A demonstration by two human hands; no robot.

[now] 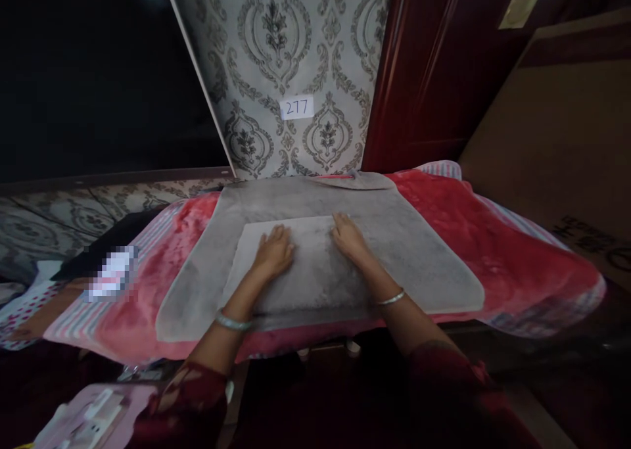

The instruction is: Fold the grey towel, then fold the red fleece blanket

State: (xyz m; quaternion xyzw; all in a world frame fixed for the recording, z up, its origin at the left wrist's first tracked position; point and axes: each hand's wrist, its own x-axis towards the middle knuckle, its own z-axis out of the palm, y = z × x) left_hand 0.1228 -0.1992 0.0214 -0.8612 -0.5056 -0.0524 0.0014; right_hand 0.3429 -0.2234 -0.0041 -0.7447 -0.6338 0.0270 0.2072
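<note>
- Red blanket, support mostly hidden, underlies our grey plush cloth.
- Our left hand rests on its upper layer, released.
- Our right hand touches that layer's far edge; we cannot tell its grip.

277 — white label on wallpaper
</note>
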